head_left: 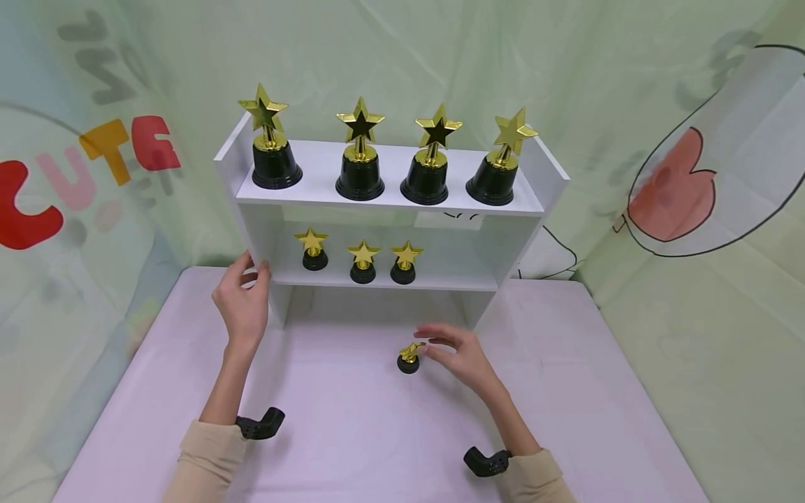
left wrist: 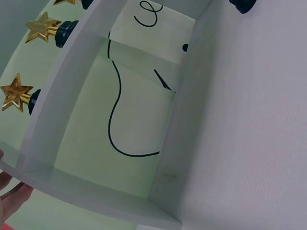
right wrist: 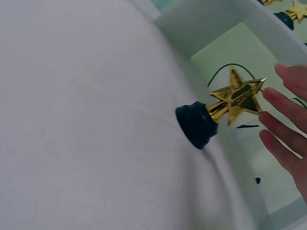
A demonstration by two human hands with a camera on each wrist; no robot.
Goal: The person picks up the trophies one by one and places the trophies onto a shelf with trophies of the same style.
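A small gold star trophy [head_left: 409, 358] with a black base stands on the table in front of a white shelf unit [head_left: 390, 288]. Beside its star is my right hand [head_left: 458, 355], thumb and fingers extended; in the right wrist view the fingertips [right wrist: 268, 115] are at the tips of the star [right wrist: 237, 98], and whether they touch cannot be told. My left hand [head_left: 244, 304] holds the front edge of the unit's left side panel, with digits [left wrist: 17, 199] on both sides of it in the left wrist view.
Three small star trophies [head_left: 363, 263] stand on the middle shelf, left to centre. Several larger star trophies [head_left: 360, 168] line the top shelf, between raised side panels. A pale cloth [head_left: 352, 433] covers the table. Printed curtains [head_left: 704, 335] hang around it.
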